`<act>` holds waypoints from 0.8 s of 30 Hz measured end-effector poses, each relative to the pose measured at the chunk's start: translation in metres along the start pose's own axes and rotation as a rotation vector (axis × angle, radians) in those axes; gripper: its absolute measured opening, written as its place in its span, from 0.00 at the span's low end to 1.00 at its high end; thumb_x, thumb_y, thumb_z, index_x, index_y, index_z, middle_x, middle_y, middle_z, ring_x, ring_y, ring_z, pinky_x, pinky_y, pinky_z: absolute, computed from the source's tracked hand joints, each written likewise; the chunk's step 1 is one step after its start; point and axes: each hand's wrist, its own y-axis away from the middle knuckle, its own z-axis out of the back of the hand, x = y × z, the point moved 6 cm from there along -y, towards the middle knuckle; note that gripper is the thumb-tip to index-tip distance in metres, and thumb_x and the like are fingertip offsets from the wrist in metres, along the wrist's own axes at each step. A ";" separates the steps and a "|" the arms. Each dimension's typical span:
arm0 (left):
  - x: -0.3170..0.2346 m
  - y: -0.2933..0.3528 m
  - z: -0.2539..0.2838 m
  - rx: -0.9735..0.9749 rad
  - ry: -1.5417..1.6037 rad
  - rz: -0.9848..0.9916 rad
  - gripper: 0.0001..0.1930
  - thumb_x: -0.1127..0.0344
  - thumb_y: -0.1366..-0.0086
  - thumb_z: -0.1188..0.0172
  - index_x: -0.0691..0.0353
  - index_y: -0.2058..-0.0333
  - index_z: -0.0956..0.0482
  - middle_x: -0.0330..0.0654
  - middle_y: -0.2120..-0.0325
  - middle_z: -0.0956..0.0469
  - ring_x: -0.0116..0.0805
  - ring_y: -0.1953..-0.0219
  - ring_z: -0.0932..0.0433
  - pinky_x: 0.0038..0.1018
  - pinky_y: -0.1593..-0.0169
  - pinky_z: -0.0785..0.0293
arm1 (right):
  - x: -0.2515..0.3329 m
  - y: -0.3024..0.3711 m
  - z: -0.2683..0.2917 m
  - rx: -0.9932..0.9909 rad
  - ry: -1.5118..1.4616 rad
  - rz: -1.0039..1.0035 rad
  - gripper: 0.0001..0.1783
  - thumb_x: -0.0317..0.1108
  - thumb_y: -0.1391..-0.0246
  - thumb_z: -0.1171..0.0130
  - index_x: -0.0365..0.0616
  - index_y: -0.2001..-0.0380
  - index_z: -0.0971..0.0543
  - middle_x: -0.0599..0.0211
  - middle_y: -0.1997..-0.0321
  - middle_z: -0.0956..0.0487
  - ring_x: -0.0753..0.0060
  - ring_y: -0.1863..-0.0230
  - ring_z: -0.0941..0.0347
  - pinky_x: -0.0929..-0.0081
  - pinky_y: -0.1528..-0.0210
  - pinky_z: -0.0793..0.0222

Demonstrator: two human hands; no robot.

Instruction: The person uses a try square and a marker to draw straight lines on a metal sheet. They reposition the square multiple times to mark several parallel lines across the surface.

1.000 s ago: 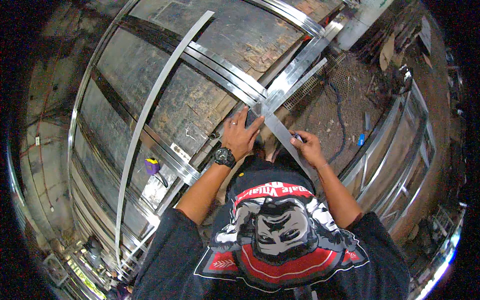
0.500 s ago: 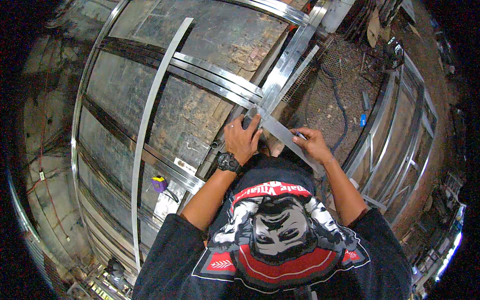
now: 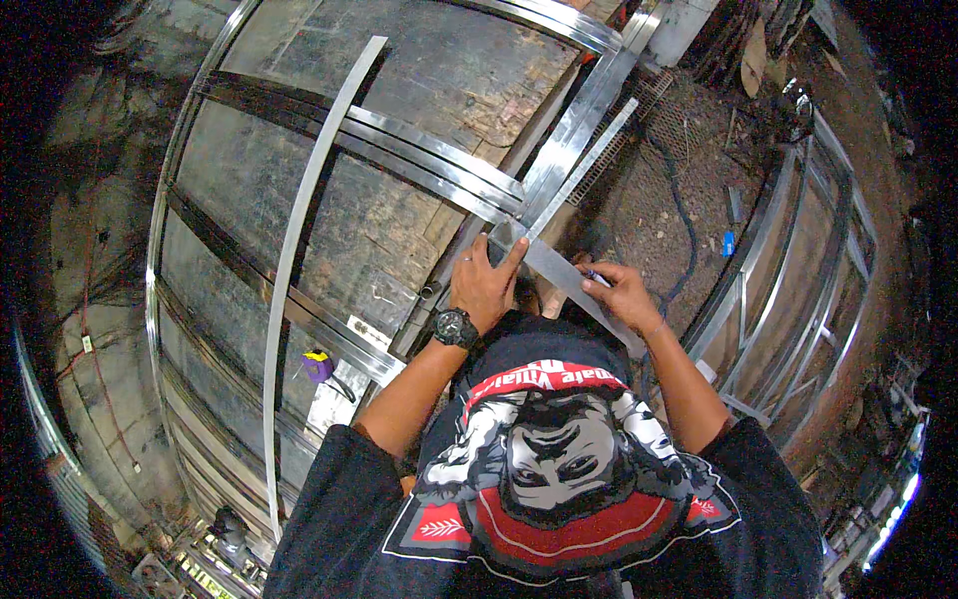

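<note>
Along the slanting metal strip [image 3: 571,277], my left hand [image 3: 483,285] touches the far end, fingers apart; my right hand [image 3: 627,299], rightward, pinches a pen [image 3: 599,278].

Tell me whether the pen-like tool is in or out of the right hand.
In: the right hand grips the pen-like tool between thumb and fingers.
</note>
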 end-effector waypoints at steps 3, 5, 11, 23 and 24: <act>-0.001 0.002 0.000 -0.002 0.023 0.005 0.35 0.61 0.34 0.38 0.31 0.30 0.36 0.70 0.46 0.30 0.65 0.54 0.23 0.50 0.54 0.24 | -0.002 0.001 0.001 0.011 -0.033 0.013 0.18 0.34 0.41 0.32 0.43 0.48 0.15 0.65 0.58 0.14 0.74 0.58 0.21 0.71 0.51 0.26; -0.001 0.000 0.001 -0.017 0.025 0.005 0.35 0.62 0.34 0.38 0.31 0.30 0.35 0.70 0.46 0.30 0.66 0.55 0.23 0.50 0.54 0.24 | -0.001 0.000 0.003 0.045 -0.027 -0.026 0.18 0.35 0.41 0.31 0.42 0.48 0.15 0.68 0.55 0.14 0.77 0.54 0.23 0.73 0.48 0.28; 0.002 0.001 -0.002 0.039 0.029 0.014 0.35 0.62 0.35 0.38 0.31 0.30 0.35 0.71 0.46 0.30 0.66 0.55 0.23 0.51 0.53 0.24 | 0.004 0.001 0.004 0.052 -0.004 -0.053 0.18 0.35 0.41 0.31 0.42 0.48 0.15 0.69 0.58 0.14 0.77 0.57 0.23 0.73 0.49 0.27; -0.001 0.000 0.001 -0.019 0.023 -0.001 0.34 0.61 0.33 0.39 0.32 0.30 0.35 0.72 0.47 0.29 0.67 0.54 0.24 0.51 0.52 0.24 | -0.003 -0.019 0.009 -0.065 -0.007 0.090 0.25 0.42 0.30 0.43 0.46 0.34 0.26 0.70 0.50 0.18 0.78 0.50 0.26 0.74 0.46 0.29; -0.001 0.000 0.001 -0.023 0.028 -0.006 0.34 0.61 0.33 0.39 0.32 0.30 0.35 0.72 0.47 0.29 0.67 0.54 0.24 0.51 0.52 0.24 | -0.005 -0.025 0.007 -0.007 -0.063 0.035 0.25 0.43 0.29 0.44 0.46 0.34 0.26 0.70 0.51 0.19 0.78 0.51 0.26 0.74 0.46 0.30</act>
